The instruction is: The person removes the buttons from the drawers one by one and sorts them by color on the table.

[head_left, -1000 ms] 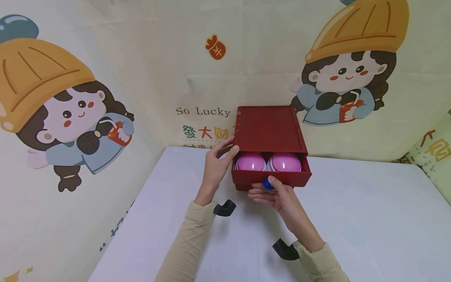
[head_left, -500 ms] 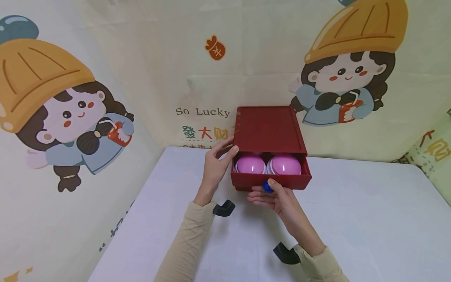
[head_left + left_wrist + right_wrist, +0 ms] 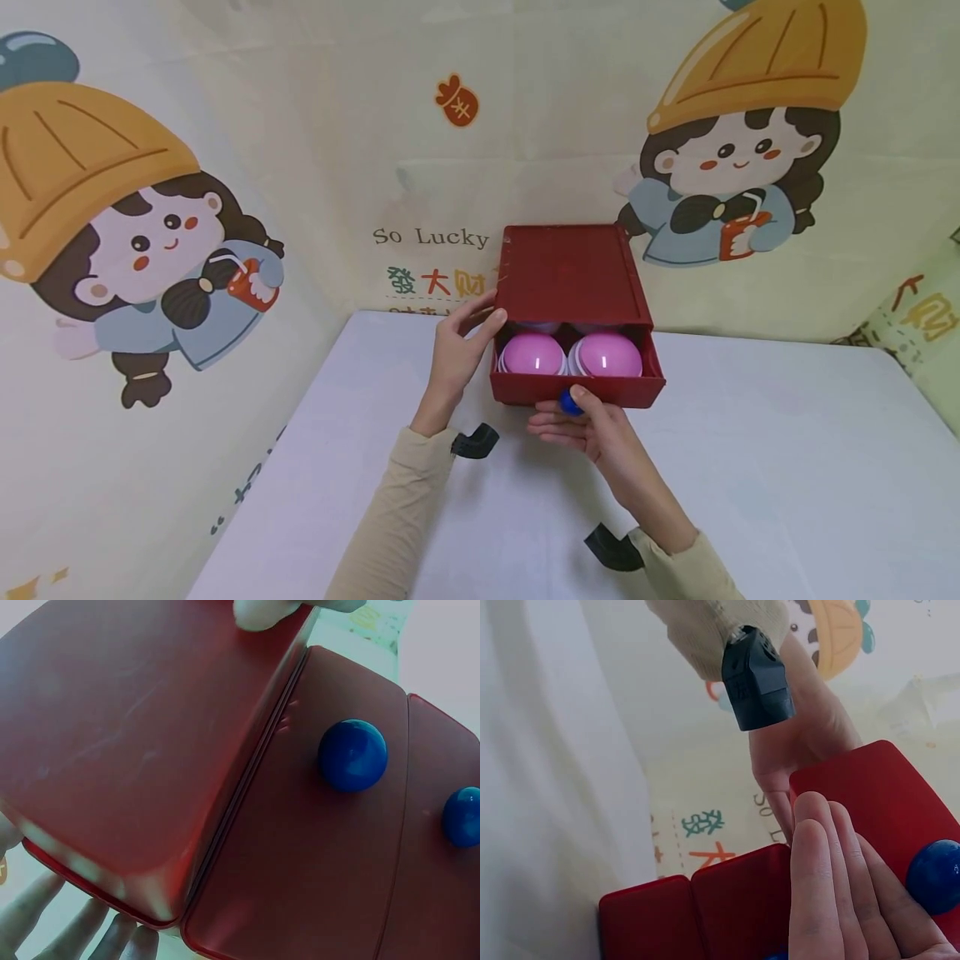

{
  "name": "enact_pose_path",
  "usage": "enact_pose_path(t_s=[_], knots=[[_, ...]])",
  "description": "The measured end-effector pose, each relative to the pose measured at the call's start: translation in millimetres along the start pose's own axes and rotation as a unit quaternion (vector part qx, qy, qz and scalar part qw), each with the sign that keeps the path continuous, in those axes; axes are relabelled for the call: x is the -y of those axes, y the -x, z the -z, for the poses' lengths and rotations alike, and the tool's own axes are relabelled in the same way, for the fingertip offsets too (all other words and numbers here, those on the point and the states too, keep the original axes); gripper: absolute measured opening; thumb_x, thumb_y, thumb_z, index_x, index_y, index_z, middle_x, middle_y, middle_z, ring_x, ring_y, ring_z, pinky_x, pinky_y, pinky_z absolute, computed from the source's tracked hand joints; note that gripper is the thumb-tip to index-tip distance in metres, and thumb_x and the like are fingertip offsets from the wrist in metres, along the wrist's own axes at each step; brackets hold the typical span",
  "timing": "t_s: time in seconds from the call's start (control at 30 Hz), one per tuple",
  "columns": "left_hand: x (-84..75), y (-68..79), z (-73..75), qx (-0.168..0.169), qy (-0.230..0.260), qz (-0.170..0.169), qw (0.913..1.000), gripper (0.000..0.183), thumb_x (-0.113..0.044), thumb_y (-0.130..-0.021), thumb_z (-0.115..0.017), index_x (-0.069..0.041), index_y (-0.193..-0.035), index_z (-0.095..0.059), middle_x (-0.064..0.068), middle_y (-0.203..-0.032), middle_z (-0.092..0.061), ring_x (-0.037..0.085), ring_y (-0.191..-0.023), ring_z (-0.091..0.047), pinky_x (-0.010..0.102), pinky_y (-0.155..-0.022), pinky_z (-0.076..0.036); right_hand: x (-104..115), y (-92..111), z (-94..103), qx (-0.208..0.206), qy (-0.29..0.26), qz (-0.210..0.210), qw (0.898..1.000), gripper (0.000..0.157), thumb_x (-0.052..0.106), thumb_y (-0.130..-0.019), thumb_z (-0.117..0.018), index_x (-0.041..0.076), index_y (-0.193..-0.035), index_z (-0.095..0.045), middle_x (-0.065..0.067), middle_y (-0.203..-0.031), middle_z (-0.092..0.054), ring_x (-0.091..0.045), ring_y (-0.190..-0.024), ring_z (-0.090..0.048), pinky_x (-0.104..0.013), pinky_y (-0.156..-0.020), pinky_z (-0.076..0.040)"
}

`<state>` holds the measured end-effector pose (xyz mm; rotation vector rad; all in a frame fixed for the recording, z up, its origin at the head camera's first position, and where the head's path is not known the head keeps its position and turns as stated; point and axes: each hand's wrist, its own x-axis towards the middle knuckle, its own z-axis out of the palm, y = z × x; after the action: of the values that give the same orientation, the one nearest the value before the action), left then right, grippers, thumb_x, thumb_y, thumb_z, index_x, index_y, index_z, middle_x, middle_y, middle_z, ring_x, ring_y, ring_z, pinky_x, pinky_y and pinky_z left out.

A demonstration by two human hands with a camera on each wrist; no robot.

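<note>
In the head view, a dark red drawer box [image 3: 570,275] stands at the table's back with its top drawer [image 3: 517,390] pulled partly out. Two pink domed balls or lids [image 3: 534,354] with white rims lie side by side at the drawer's front, and the tops of others show behind. My right hand [image 3: 588,429] pinches the drawer's blue round knob [image 3: 567,406] between thumb and finger, its other fingers straight below. Against the box's left side rests my left hand [image 3: 461,354], fingers extended, thumb at the front corner. The left wrist view shows two lower drawers with blue knobs [image 3: 352,755].
Under the box lies a white tabletop [image 3: 787,450]. A printed cloth wall [image 3: 555,108] with cartoon figures rises close behind it. A black bracket [image 3: 475,442] juts from the left cuff, another [image 3: 615,547] from the right.
The top drawer has slid farther out toward me, with my right hand moving back on its knob. More of the pink domes shows, with the ones behind coming into view. My left hand stays put.
</note>
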<state>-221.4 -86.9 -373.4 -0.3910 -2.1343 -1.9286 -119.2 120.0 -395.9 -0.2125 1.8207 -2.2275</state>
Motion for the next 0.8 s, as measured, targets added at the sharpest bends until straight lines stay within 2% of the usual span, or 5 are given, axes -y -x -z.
enact_pose_path(t_s=[0.47, 0.8], knots=[[-2.3, -1.3, 0.6, 0.012, 0.007, 0.008, 0.9999, 0.044, -0.033, -0.093, -0.070, -0.018, -0.134, -0.063, 0.005, -0.130, -0.065, 0.021, -0.121, -0.060, 0.043, -0.098, -0.054, 2.5, 6.6, 0.1, 0.007, 0.018, 0.005, 1.000, 0.062, 0.043, -0.107, -0.039, -0.013, -0.124, -0.058, -0.020, -0.110, -0.073, -0.031, -0.098, -0.073, -0.033, -0.090, -0.057], [0.0, -0.9, 1.8, 0.009, 0.002, 0.016, 0.9998, 0.042, -0.032, -0.093, -0.070, -0.021, -0.133, -0.064, 0.002, -0.130, -0.065, 0.019, -0.120, -0.060, 0.041, -0.097, -0.055, 1.4, 11.0, -1.8, -0.002, 0.012, -0.016, 1.000, 0.059, 0.042, -0.106, -0.041, -0.012, -0.126, -0.057, -0.024, -0.115, -0.070, -0.031, -0.099, -0.073, -0.033, -0.091, -0.057]])
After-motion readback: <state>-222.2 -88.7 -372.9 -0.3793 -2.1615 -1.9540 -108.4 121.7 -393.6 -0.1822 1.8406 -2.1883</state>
